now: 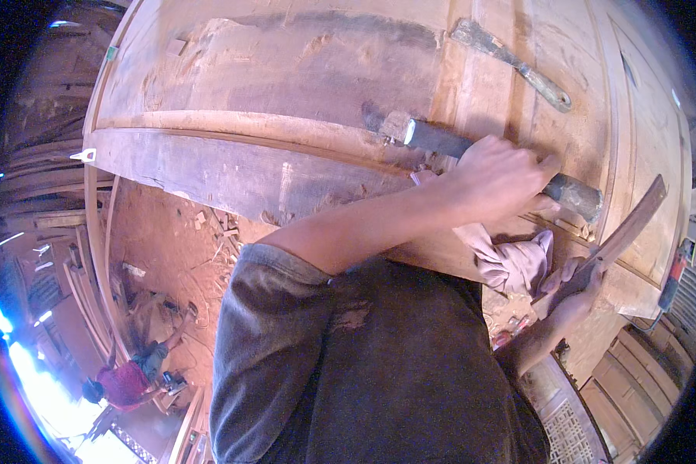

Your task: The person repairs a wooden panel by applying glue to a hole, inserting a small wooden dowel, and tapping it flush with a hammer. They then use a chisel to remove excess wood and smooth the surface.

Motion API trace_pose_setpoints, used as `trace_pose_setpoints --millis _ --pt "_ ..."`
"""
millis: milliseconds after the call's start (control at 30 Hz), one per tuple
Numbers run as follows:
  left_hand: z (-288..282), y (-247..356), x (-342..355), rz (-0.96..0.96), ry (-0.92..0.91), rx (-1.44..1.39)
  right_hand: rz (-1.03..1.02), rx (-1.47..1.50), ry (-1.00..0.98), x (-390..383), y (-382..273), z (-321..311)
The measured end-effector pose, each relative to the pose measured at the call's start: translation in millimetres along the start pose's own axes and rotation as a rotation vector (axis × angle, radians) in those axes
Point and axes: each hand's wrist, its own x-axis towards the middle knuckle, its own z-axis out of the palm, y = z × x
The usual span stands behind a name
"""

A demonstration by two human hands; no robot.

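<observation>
My left hand [504, 176] reaches across to the right, fingers wrapped round a dark bar-shaped tool [441, 141]. The tool lies along the raised moulding of a large wooden panel [232, 85], its bright end pointing left; its exact kind is not clear. Lower right, my right hand [574, 284] grips a flat, narrow wooden strip [634, 216], which slants up and away over the panel's edge. Between the two hands a crumpled pale pink cloth [514, 259] hangs at the panel's near edge. A worn putty knife [510, 62] rests on the panel beyond my left hand.
A red and dark tool [679, 267] sits at the panel's right edge. Wood scraps [216, 224] litter the brown floor at left. Lower left, another person [131, 383] in a red top works low down. Long boards [85, 294] lean at the left; wooden panels [634, 371] stand lower right.
</observation>
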Motion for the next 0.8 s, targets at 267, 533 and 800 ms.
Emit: trace_pose_setpoints --millis 267,533,800 --pt "2.8 -3.3 -1.5 0.019 0.017 0.030 -0.042 0.031 0.050 -3.9 -18.7 7.4" --pt "15.9 11.3 0.6 0.007 -0.079 0.013 -0.065 -0.071 0.065 -11.1 -20.4 4.3" --pt "4.0 6.6 -5.7 0.007 -0.016 0.005 -0.013 -0.082 0.026 -21.2 -14.6 2.4"
